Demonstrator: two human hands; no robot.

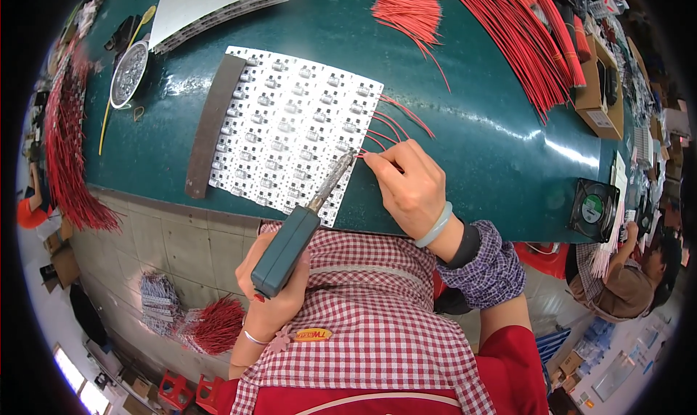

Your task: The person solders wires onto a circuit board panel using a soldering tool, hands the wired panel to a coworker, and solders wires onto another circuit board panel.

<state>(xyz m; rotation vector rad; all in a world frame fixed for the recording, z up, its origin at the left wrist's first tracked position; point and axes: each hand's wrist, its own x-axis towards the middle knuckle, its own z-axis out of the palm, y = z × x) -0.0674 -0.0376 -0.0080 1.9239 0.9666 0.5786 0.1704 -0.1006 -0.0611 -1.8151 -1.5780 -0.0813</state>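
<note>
My left hand (273,281) is wrapped round the green handle of a soldering iron (287,249). Its metal tip reaches the right edge of a white circuit board panel (279,124) covered with rows of small components. My right hand (410,182) pinches the end of a thin red wire (365,152) against that same edge, right beside the iron's tip. Farther up the edge, several red wires (396,124) stick out to the right from the panel. A dark brown bar (215,128) lies along the panel's left side.
A bundle of short red wires (408,12) lies at the back, with longer red wires (512,37) to its right. White boards (218,5) are stacked back left near a silver bowl (129,74). A small black fan (594,209) stands at the right, near a seated co-worker (628,281).
</note>
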